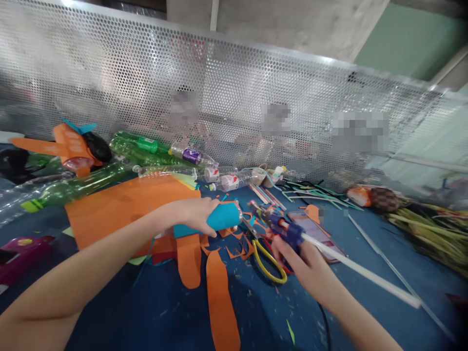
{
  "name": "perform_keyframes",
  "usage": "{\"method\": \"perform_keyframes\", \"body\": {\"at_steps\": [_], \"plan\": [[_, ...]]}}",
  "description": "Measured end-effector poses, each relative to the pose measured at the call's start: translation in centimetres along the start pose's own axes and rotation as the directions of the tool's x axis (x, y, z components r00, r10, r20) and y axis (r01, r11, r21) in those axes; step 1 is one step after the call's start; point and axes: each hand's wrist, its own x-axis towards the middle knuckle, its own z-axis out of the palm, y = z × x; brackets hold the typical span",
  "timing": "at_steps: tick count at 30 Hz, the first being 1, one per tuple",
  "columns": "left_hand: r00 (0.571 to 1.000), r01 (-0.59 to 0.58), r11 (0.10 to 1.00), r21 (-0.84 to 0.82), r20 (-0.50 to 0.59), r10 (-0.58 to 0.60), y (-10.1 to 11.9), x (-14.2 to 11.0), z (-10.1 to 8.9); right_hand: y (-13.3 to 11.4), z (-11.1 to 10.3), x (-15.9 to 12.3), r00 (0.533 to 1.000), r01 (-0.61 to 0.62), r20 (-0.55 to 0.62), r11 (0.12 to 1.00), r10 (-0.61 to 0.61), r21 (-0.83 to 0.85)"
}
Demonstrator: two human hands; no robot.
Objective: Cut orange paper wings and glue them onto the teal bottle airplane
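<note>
My left hand point(195, 214) is wrapped over a bottle covered in blue paper point(224, 217), which lies on its side with its clear end pointing right. An orange strip with a rounded end point(189, 265) reaches out from under it toward me. My right hand point(302, 258) grips a dark blue glue gun point(292, 235), its nozzle aimed left near the bottle's clear end. A long white glue stick point(369, 278) sticks out of its back. Between my hands lie scissors with yellow handles point(258, 261), and another orange strip point(222, 302) rests nearer to me.
A large orange sheet point(109, 207) and orange scraps point(236, 243) cover the blue table point(164, 312). Plastic bottles point(91, 178) line a perforated metal screen point(234, 92). A phone point(318, 234) lies beyond my right hand; a purple box-like object point(27, 256) sits far left.
</note>
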Motion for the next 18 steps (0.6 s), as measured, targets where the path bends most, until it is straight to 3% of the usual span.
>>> {"method": "perform_keyframes", "body": {"at_steps": [3,7,15,18], "plan": [[0.999,-0.013,1.0,-0.01,-0.031,0.012,0.2,0.2,0.2,0.0,1.0,-0.6,0.989,-0.071,0.129,0.997,0.069,0.014],[0.996,-0.074,0.997,-0.027,-0.061,0.072,0.2,0.4,0.6,0.3,1.9,-0.6,0.984,-0.145,0.101,0.989,0.146,-0.025],[0.984,-0.158,0.983,-0.093,-0.098,0.149,0.5,0.2,1.0,0.0,2.3,-0.5,0.973,-0.178,0.147,0.984,0.177,-0.003],[0.988,-0.138,0.986,-0.096,-0.089,0.13,0.6,0.2,0.8,0.0,2.4,-0.4,0.979,-0.155,0.125,0.987,0.158,-0.034]]}}
